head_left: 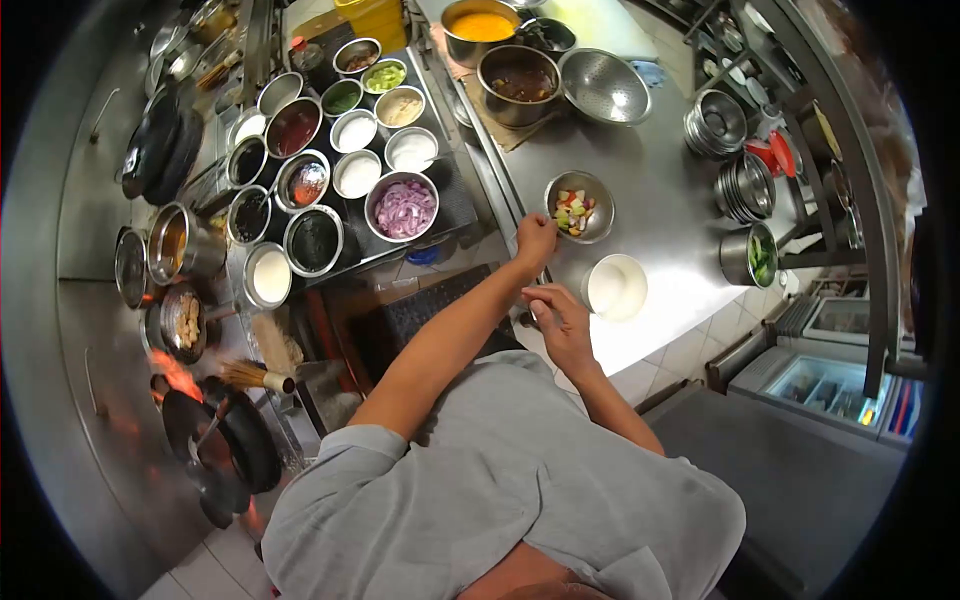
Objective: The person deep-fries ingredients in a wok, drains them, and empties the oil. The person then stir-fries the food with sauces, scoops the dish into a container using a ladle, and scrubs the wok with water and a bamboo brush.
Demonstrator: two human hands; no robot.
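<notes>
Steel bowl of chopped vegetables is on the steel desk; left hand curled at its left rim, right hand half-bent on its body side, can't tell if either pinches anything. I'd keep both wrists steady so the bowl doesn't skid. White bowl just on its body side, colander beyond it, sliced onion left, tiled floor lower right.

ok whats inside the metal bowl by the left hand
The metal bowl holds chopped pieces, some red, some green, some pale. Whatever lies under them can't be seen, since they cover it.
</notes>
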